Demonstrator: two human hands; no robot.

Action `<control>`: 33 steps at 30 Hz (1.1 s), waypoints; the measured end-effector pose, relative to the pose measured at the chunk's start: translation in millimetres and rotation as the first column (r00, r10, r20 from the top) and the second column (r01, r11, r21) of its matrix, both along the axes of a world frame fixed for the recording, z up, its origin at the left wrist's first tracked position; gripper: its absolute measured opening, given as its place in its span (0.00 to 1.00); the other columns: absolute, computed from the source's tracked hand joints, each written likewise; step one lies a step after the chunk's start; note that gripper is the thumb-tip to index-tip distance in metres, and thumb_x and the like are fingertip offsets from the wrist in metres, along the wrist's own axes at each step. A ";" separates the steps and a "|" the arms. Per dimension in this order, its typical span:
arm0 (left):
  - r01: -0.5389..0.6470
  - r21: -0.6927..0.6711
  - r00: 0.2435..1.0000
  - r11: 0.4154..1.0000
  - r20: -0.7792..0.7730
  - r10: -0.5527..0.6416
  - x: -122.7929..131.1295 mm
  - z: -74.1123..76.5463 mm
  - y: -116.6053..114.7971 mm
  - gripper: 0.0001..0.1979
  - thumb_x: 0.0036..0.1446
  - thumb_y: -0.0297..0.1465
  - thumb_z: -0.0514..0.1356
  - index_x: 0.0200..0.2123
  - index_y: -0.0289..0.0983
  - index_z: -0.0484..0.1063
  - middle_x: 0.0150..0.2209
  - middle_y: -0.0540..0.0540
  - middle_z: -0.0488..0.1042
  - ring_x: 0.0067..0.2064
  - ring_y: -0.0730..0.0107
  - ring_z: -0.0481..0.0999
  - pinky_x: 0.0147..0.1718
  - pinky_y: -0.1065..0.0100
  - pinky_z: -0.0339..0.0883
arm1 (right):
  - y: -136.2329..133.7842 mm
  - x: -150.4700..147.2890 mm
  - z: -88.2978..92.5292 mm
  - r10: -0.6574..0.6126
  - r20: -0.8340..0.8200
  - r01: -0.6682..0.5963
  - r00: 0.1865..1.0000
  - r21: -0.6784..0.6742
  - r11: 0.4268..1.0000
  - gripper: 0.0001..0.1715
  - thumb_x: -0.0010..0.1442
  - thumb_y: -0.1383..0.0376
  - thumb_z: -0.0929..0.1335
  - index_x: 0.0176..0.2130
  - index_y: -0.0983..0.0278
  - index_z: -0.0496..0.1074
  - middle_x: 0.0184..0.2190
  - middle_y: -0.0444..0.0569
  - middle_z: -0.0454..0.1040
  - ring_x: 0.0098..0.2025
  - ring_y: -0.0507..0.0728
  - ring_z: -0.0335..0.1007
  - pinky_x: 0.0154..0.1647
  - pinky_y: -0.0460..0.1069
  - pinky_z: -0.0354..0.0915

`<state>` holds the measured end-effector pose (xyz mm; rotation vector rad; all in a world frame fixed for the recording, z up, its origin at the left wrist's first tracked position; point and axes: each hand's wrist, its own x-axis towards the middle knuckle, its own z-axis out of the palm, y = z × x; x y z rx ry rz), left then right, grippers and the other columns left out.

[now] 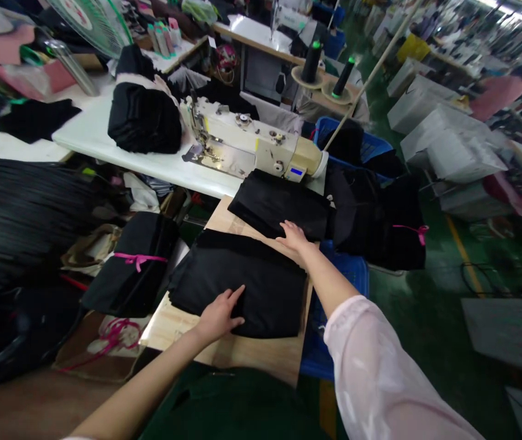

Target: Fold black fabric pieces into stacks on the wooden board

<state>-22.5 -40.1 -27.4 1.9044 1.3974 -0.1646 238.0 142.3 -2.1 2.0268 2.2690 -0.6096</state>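
A flat stack of black fabric pieces (242,281) lies on a small wooden board (252,357) in front of me. My left hand (219,315) rests flat on the stack's near edge, fingers stretched out. My right hand (294,239) lies open on the stack's far right corner, touching a second black fabric pile (279,205) behind it. Neither hand holds anything.
A cream sewing machine (247,143) stands on a white table (100,143) with a black folded bundle (144,116). A black bundle tied with pink ribbon (132,263) sits left of the board. Blue crates (352,275) with black cloth stand right. Thread cones (311,61) behind.
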 end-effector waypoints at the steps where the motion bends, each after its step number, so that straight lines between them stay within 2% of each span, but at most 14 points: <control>1: 0.015 0.020 1.000 1.000 0.015 -0.016 -1.6 0.6 -1.3 0.41 0.51 0.35 0.63 0.66 0.41 0.51 0.56 0.36 0.65 0.57 0.54 0.67 0.51 0.61 0.65 | -8.4 -0.4 -9.2 -0.034 -0.035 0.034 0.999 0.001 0.999 0.32 0.60 0.63 0.69 0.60 0.69 0.60 0.64 0.63 0.56 0.66 0.64 0.50 0.63 0.60 0.51; 4: 0.160 0.099 0.979 0.982 0.111 -0.171 -12.7 2.0 -6.4 0.35 0.52 0.37 0.63 0.63 0.41 0.59 0.53 0.39 0.67 0.54 0.55 0.69 0.52 0.60 0.64 | -41.9 -6.6 -13.5 -0.055 -0.183 0.083 0.982 0.146 0.986 0.25 0.64 0.65 0.64 0.59 0.67 0.62 0.64 0.59 0.57 0.66 0.61 0.50 0.65 0.58 0.49; 6: 0.302 0.156 0.922 0.940 0.203 -0.330 -23.9 1.5 -8.4 0.31 0.51 0.36 0.65 0.59 0.43 0.64 0.53 0.41 0.67 0.54 0.55 0.68 0.54 0.58 0.62 | -75.4 -15.1 -6.7 0.007 -0.320 0.062 0.947 0.204 0.977 0.20 0.65 0.66 0.62 0.56 0.65 0.66 0.59 0.56 0.63 0.62 0.58 0.57 0.63 0.55 0.54; 8: 0.371 0.188 0.861 0.909 0.298 -0.413 -34.2 -1.2 -7.1 0.26 0.53 0.33 0.63 0.56 0.43 0.68 0.53 0.42 0.68 0.55 0.57 0.67 0.55 0.58 0.61 | -118.1 -25.4 -1.1 0.057 -0.453 0.017 0.890 0.157 0.987 0.16 0.66 0.63 0.62 0.52 0.63 0.68 0.52 0.54 0.69 0.54 0.56 0.66 0.58 0.53 0.60; 10: 0.341 0.165 0.835 0.925 0.398 -0.379 -40.7 -5.8 -1.6 0.18 0.58 0.31 0.58 0.52 0.41 0.71 0.51 0.42 0.70 0.53 0.61 0.68 0.55 0.61 0.62 | -164.4 -35.8 -0.9 0.102 -0.539 -0.109 0.836 0.020 0.994 0.18 0.62 0.59 0.67 0.51 0.62 0.69 0.47 0.51 0.72 0.45 0.55 0.71 0.51 0.52 0.65; 12: 0.289 0.085 0.826 0.954 0.482 -0.293 -42.0 -10.0 7.0 0.14 0.61 0.32 0.55 0.47 0.39 0.75 0.47 0.42 0.72 0.50 0.64 0.71 0.52 0.63 0.64 | -205.5 -44.9 -6.9 0.157 -0.576 -0.234 0.802 -0.062 0.970 0.26 0.54 0.57 0.73 0.50 0.62 0.69 0.47 0.51 0.73 0.48 0.57 0.70 0.50 0.52 0.66; 13: 0.271 0.038 0.823 0.962 0.510 -0.252 -41.1 -11.2 11.8 0.14 0.61 0.34 0.54 0.45 0.38 0.76 0.45 0.42 0.73 0.48 0.65 0.72 0.51 0.64 0.64 | -221.8 -48.9 -11.5 0.171 -0.577 -0.255 0.798 -0.067 0.965 0.27 0.52 0.58 0.75 0.49 0.62 0.70 0.47 0.52 0.73 0.50 0.59 0.68 0.52 0.53 0.65; 15: 0.262 -0.043 0.819 0.964 0.539 -0.198 -37.7 -11.2 20.8 0.14 0.61 0.37 0.54 0.40 0.36 0.77 0.43 0.43 0.74 0.46 0.66 0.73 0.50 0.65 0.65 | -243.5 -55.9 -22.1 0.122 -0.573 -0.183 0.811 -0.050 0.982 0.21 0.53 0.61 0.75 0.46 0.63 0.73 0.47 0.52 0.73 0.52 0.59 0.66 0.54 0.54 0.63; 18: 0.286 -0.115 0.822 0.951 0.540 -0.182 -32.8 -6.2 29.9 0.17 0.61 0.40 0.53 0.34 0.34 0.77 0.41 0.42 0.74 0.43 0.67 0.73 0.49 0.66 0.65 | -252.3 -63.1 -34.1 -0.043 -0.586 0.012 0.809 -0.057 0.998 0.06 0.59 0.64 0.71 0.39 0.62 0.75 0.43 0.49 0.76 0.48 0.56 0.69 0.52 0.52 0.63; 19: 0.295 -0.134 0.825 0.946 0.535 -0.181 -32.0 -4.2 31.5 0.18 0.61 0.40 0.52 0.32 0.34 0.76 0.41 0.43 0.74 0.43 0.67 0.73 0.49 0.66 0.65 | -251.3 -64.5 -35.9 -0.079 -0.589 0.048 0.804 -0.069 0.996 0.05 0.60 0.64 0.70 0.37 0.62 0.76 0.41 0.48 0.77 0.46 0.55 0.69 0.52 0.52 0.63; 22: 0.306 -0.182 0.837 0.935 0.519 -0.173 -31.7 0.0 33.4 0.20 0.61 0.42 0.51 0.29 0.34 0.75 0.41 0.43 0.73 0.42 0.68 0.73 0.48 0.67 0.65 | -245.3 -65.6 -35.5 -0.098 -0.583 0.059 0.807 -0.086 0.995 0.09 0.64 0.63 0.67 0.35 0.61 0.77 0.39 0.47 0.77 0.44 0.54 0.70 0.51 0.51 0.62; 28: 0.292 -0.165 0.841 0.942 0.513 -0.170 -30.5 -1.2 31.5 0.18 0.58 0.40 0.52 0.22 0.35 0.70 0.40 0.44 0.74 0.43 0.67 0.73 0.49 0.67 0.63 | -241.5 -63.6 -25.5 -0.081 -0.551 0.012 0.830 -0.129 0.992 0.13 0.64 0.69 0.62 0.43 0.62 0.74 0.41 0.48 0.76 0.46 0.54 0.69 0.51 0.50 0.63; 30: 0.289 -0.130 0.846 0.948 0.499 -0.189 -29.1 -3.7 29.8 0.17 0.56 0.39 0.53 0.22 0.35 0.70 0.38 0.44 0.74 0.41 0.67 0.73 0.46 0.67 0.64 | -243.8 -65.7 -22.3 -0.109 -0.545 0.051 0.831 -0.120 0.991 0.15 0.61 0.73 0.63 0.46 0.62 0.72 0.41 0.48 0.75 0.44 0.54 0.70 0.49 0.50 0.64; 33: 0.254 -0.073 0.867 0.965 0.459 -0.193 -27.4 -8.0 26.9 0.14 0.55 0.40 0.55 0.27 0.35 0.72 0.34 0.45 0.73 0.38 0.66 0.72 0.43 0.66 0.65 | -250.4 -71.3 -18.8 -0.082 -0.537 0.067 0.840 -0.047 0.997 0.15 0.60 0.75 0.62 0.42 0.62 0.72 0.40 0.48 0.74 0.45 0.54 0.69 0.48 0.50 0.64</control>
